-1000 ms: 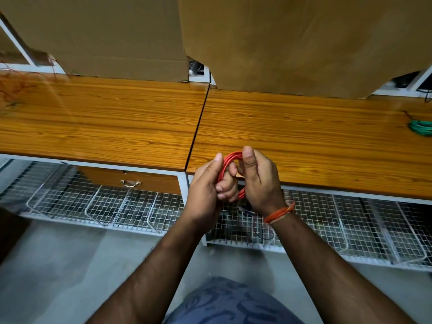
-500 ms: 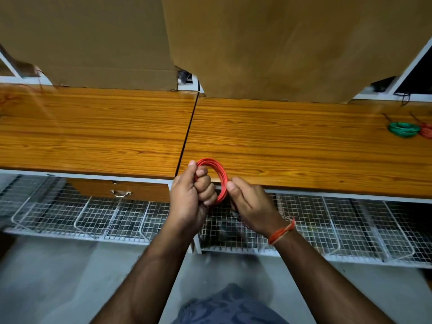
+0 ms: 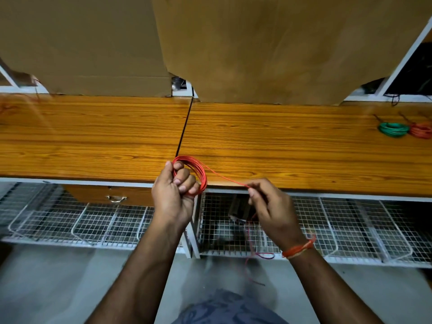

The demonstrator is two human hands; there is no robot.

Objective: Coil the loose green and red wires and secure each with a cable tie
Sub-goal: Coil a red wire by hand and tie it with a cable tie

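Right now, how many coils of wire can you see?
3: a red wire coil gripped in the left hand; a green wire coil and an orange-red wire coil lying far right on the wooden desk. Others may sit outside the frame.

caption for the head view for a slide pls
Left hand grips a red wire coil while the right hand pinches its loose strand above a wooden bench.

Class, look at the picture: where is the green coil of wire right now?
The green coil lies on the wooden desk at the far right of the head view, right beside a red coil and well away from both hands.
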